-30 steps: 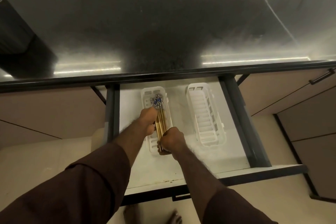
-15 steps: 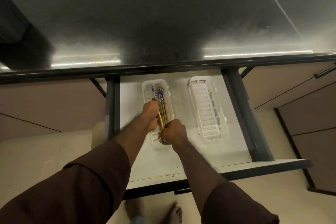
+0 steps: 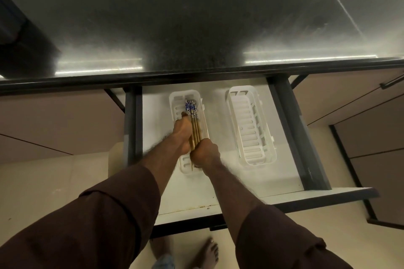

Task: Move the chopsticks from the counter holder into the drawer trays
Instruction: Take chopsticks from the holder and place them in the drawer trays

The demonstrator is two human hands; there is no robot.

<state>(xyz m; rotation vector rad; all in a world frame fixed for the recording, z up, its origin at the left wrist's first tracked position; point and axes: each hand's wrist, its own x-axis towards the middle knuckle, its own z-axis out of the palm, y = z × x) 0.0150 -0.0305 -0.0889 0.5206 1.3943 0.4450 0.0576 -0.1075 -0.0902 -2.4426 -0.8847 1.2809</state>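
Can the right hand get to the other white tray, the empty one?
Probably yes. The empty tray lies open in the drawer, just right of the right hand, nothing between them. That hand is gripping the chopsticks, though.

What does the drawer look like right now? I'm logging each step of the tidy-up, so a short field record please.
drawer: open, pulled out below the dark counter
left tray: white, slotted, holds the chopsticks
right tray: white, slotted, empty
chopsticks: bundled lengthwise, blue patterned ends toward the counter
left hand: on the bundle's left side
right hand: closed around the bundle's near end
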